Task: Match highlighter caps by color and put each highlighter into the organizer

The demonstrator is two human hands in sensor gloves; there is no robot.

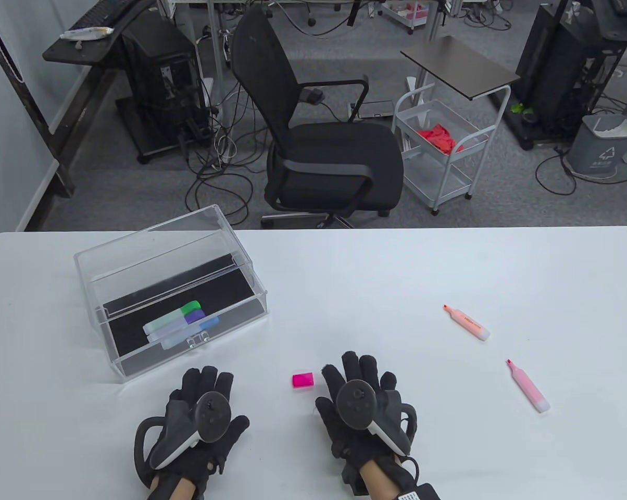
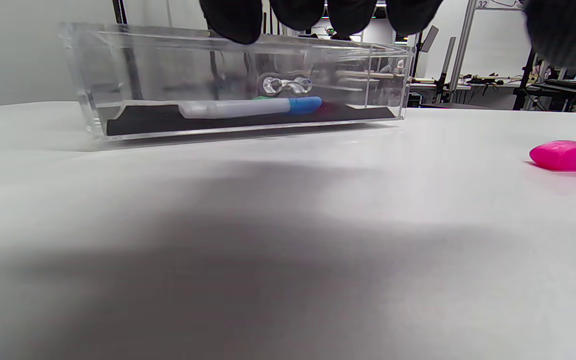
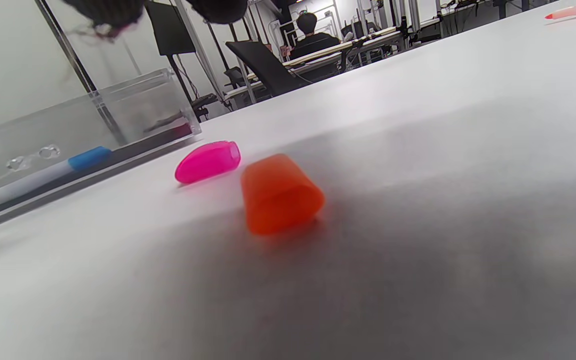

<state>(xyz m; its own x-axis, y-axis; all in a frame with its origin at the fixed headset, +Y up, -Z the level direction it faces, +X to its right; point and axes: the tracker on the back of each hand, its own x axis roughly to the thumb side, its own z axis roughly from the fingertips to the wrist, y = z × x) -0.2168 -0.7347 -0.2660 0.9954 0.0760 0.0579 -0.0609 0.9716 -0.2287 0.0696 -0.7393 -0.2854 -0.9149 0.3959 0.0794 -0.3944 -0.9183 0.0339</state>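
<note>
Both gloved hands are lying palm-down near the bottom edge of the table view, well apart from each other. The left hand [image 1: 201, 411] is resting with its fingers [image 2: 230, 20] straight and slightly spread, gripping nothing. The right hand [image 1: 358, 401] is lying the same way, fingers extended forward, holding nothing. 1 tracker is sitting on the back of each hand.

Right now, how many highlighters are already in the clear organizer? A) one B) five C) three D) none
C: the table view shows three capped highlighters lying side by side in the organizer, with a green cap, a purple cap and a blue cap; two uncapped highlighters, an orange one and a pink one, are still out on the table.
</note>
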